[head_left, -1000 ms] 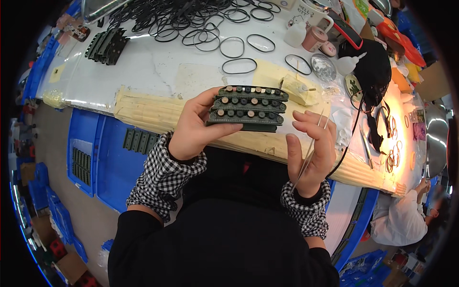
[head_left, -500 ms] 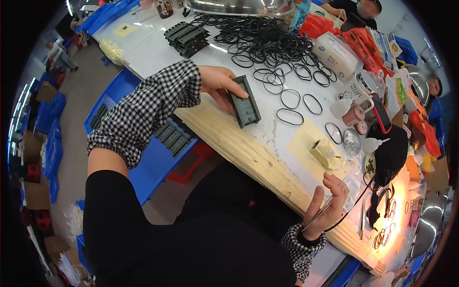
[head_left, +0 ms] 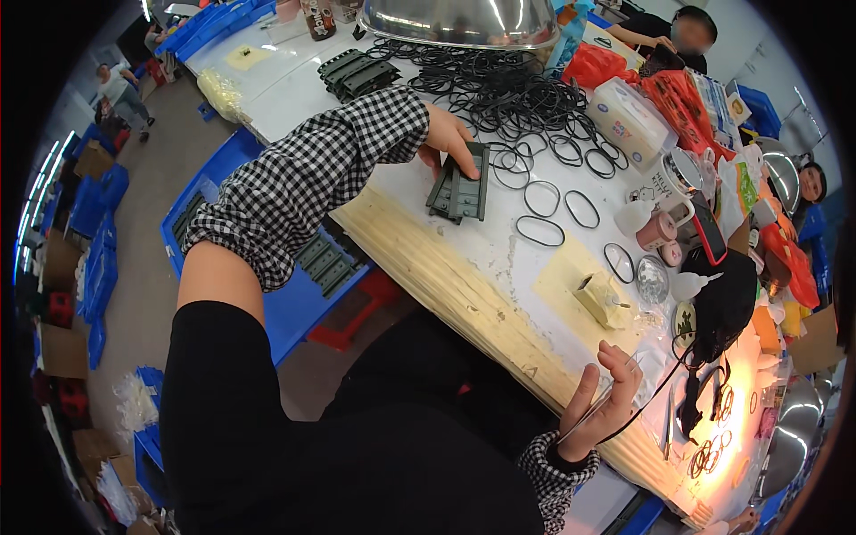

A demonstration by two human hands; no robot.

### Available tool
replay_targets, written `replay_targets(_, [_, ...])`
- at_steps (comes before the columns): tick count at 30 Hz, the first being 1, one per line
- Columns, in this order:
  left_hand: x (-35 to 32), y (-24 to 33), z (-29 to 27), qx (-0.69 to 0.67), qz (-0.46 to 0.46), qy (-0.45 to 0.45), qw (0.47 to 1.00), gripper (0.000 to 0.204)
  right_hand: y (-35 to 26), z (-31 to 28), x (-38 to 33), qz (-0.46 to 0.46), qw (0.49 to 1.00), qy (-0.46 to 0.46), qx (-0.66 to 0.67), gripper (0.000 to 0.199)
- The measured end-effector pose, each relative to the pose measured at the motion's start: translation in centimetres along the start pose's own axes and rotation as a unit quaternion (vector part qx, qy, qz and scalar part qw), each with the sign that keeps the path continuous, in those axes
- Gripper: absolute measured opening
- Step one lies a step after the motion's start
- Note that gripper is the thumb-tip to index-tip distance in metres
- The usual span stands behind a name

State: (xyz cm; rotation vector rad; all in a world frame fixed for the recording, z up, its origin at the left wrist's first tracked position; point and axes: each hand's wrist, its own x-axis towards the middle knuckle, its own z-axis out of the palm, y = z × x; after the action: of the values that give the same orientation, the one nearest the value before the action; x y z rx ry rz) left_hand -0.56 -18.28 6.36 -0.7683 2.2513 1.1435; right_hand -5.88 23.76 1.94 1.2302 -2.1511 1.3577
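My left hand (head_left: 450,141) pinches dark green, ridged plastic parts (head_left: 458,193) just above the table or resting on it; which cannot be told. Two long narrow pieces show, overlapping at a slight angle, with the thumb over the upper end. My right hand (head_left: 599,406) is raised near the front edge, palm up, thumb and fingertips apart. A thin shiny stick-like tool (head_left: 584,417) lies across it, held at the base of the thumb. Beside this hand, a small yellowish block (head_left: 603,301) with a nozzle-like tip sits on a pale sheet (head_left: 562,278).
A tangle of black rubber rings (head_left: 508,94) covers the far middle, with loose rings nearer me. Stacked green parts (head_left: 357,73) stand at the far left. Blue bins (head_left: 299,308) hold more parts below left. Bottles, a phone (head_left: 710,234) and a bright lamp glow crowd the right.
My left hand has moved slightly away and to the right. The parts in it now show as two overlapping pieces; before, one outline showed. My right hand has barely moved.
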Motion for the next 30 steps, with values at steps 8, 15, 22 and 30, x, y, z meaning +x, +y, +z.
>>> replay_targets(8, [1.2,-0.8,0.1,0.101,0.049,0.052,0.992,0.082,-1.1,0.7,0.4,-0.017,0.999,-0.024,0.015,0.016])
replay_targets(15, [-1.1,-0.7,5.7,0.186,0.134,0.394,0.890,0.091,-1.5,1.8,0.5,-0.030,0.998,-0.039,0.027,0.018])
replay_targets(22, [-2.1,3.6,13.7,0.364,0.105,0.552,0.743,0.082,-1.8,1.9,0.3,-0.031,0.998,-0.047,0.036,0.018])
replay_targets(30, [0.5,5.5,17.1,0.305,0.084,0.524,0.791,0.068,-1.2,1.2,-0.5,-0.016,0.998,-0.046,0.029,0.019])
